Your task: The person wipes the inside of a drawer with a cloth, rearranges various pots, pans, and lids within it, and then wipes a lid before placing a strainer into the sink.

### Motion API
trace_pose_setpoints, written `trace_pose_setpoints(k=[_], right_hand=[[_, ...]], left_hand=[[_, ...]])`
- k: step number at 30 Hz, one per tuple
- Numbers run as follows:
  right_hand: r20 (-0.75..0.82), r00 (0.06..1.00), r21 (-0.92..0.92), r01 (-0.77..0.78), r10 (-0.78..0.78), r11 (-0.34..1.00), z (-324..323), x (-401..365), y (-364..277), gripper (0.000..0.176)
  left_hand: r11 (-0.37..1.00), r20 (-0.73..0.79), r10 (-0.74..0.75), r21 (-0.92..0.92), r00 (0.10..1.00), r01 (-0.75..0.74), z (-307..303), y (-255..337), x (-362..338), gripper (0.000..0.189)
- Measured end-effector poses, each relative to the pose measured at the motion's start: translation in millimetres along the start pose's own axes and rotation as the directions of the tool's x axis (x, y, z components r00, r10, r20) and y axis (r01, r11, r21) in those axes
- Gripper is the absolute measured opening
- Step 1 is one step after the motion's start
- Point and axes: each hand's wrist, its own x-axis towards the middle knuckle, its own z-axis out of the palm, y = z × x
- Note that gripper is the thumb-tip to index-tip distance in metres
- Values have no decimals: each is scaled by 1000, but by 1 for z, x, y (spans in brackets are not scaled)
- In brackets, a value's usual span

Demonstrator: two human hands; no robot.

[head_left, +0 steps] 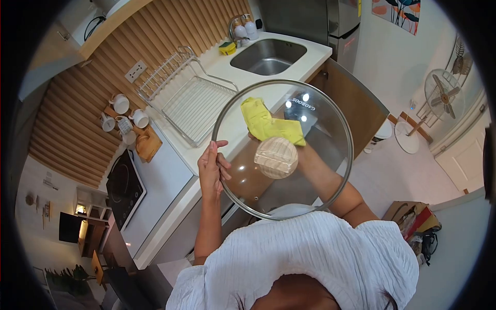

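Observation:
A round glass pot lid [325, 124] with a steel rim and a wooden knob [276, 157] is held up in front of my body, its knob side toward me. My left hand [210, 168] grips the lid's left rim, thumb up along the edge. Behind the glass, my right hand [304, 151] holds a yellow cloth [266, 122] against the lid's far side. Knob and cloth hide most of that hand's fingers.
A wire dish rack [199, 103] stands on the white counter, left of the steel sink [271, 57]. A yellow sponge [227, 48] sits by the faucet. Mugs [139, 118] and an induction cooktop [125, 188] are at left. A cabinet door [351, 98] hangs open below the sink.

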Motion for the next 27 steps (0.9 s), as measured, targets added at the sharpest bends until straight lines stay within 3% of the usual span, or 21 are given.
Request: trace_pose_setpoints(k=[1,3,4,6,8,9,12,14,16,17,18,19,20,21,22,23,24,26,27], right_hand=[[-8,1000,-2,-3,3,1000,0,-5,1,44],[-133,981,-307,92,-138,947,1,-13,1,39],[-140,982,-303,81,-128,949,-16,-21,3,39],[-98,988,-6,116,-116,993,-67,-42,-5,37],[42,981,-240,195,-190,951,-61,-77,-27,36],[-128,983,-37,125,-129,991,-59,-97,-33,41],[-171,974,103,165,-146,981,-70,-123,-15,45],[-209,968,27,144,-135,989,-58,-127,-11,46],[-363,899,-111,219,-245,969,-31,-120,-12,46],[-383,883,-383,116,-272,916,-16,-106,-21,45],[93,963,-209,266,-252,941,-70,-89,-24,47],[-194,921,-202,301,-339,932,-36,-68,-24,36],[-163,926,-351,267,-339,898,-11,-53,-33,33],[-87,926,-326,321,-366,889,-25,-22,-33,31],[80,940,-185,342,-332,922,-18,-2,-28,33],[-104,970,-206,195,-220,959,8,10,-27,35],[-68,980,-342,155,-189,927,20,25,-15,36],[-73,997,-336,-30,6,942,15,42,5,36],[-71,997,-336,-33,9,941,12,42,5,36]], left_hand=[[1000,-18,-27,-11,999,27,-5,-4,-2,41],[999,-39,-35,-31,999,34,-11,-9,-8,41],[998,-60,-53,-40,997,51,-15,-12,-12,41],[997,-86,-62,-52,994,57,-22,-18,-16,40],[993,-160,-63,-109,985,45,-27,-23,-20,40],[990,-180,-86,-126,980,64,-31,-30,-20,40],[983,-256,-110,-172,960,66,-31,-39,-23,38],[983,-275,-122,-169,954,77,-28,-34,-22,39],[982,-288,-134,-170,948,87,-26,-34,-20,39],[989,-239,-111,-121,965,84,-26,-36,-19,40],[995,-186,-87,-74,979,74,-24,-37,-18,42],[994,-178,-88,-75,980,76,-20,-35,-16,42],[998,-158,-59,-14,986,57,-13,-31,-16,43],[998,-138,-29,45,990,36,-6,-26,-16,44],[999,-136,-27,38,990,32,3,-20,-15,44],[999,-121,-8,44,993,14,11,-14,-15,45],[999,-108,9,54,994,-3,14,-8,-15,46],[998,-103,9,63,995,-2,11,-1,-14,46],[997,-96,0,71,995,7,8,1,-13,46]])
